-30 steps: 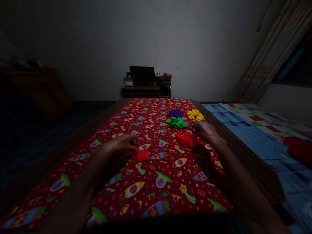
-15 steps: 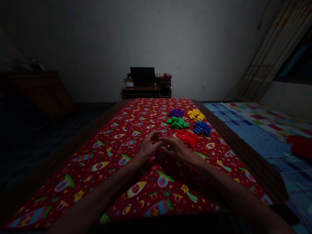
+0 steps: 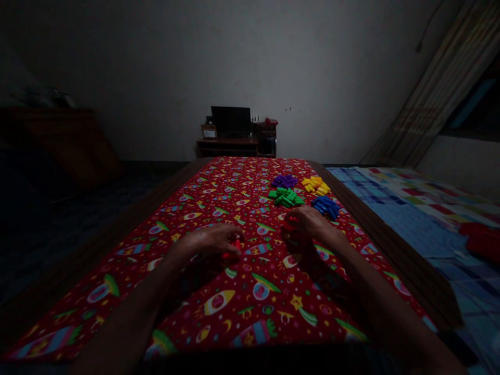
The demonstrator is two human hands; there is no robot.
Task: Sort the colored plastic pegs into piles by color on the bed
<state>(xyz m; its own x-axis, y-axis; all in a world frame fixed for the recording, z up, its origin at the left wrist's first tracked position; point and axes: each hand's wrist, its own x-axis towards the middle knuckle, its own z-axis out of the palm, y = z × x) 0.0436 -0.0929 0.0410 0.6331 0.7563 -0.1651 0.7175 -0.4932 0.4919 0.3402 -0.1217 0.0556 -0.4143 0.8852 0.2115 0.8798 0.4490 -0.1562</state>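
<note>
Our left hand (image 3: 211, 240) rests on the surface (image 3: 187, 291), which is covered by a red rocket-print cloth (image 3: 234, 307), with its fingers curled around a small red plastic piece (image 3: 233, 247) that shows at the fingertips and touches the cloth. Our right hand (image 3: 312, 221) lies farther and to the right, fingers bent over the red pile (image 3: 289, 225); the light is too dim for us to tell whether it pinches a piece or only rests on the heap.

Beyond the right hand sit the other sorted heaps: the blue pile (image 3: 325, 206) just beside the knuckles, the green pile (image 3: 286, 197) a little farther, then the purple pile (image 3: 284, 180) and the yellow pile (image 3: 315, 185) at the far end. They lie apart from each other, all on the right half of the cloth.

We judge these pieces to be light, rigid moulded plastic, smooth and a little slippery, so a fingertip pinch across the short sides should hold one better than a flat palm. They look sturdy rather than fragile, but a loose heap will scatter if nudged, and the soft cloth may wrinkle under a dragging wrist.

A patchwork mat (image 3: 414, 208) lies to the right of the surface, and a low desk (image 3: 234, 143) with a dark screen stands against the far wall.
</note>
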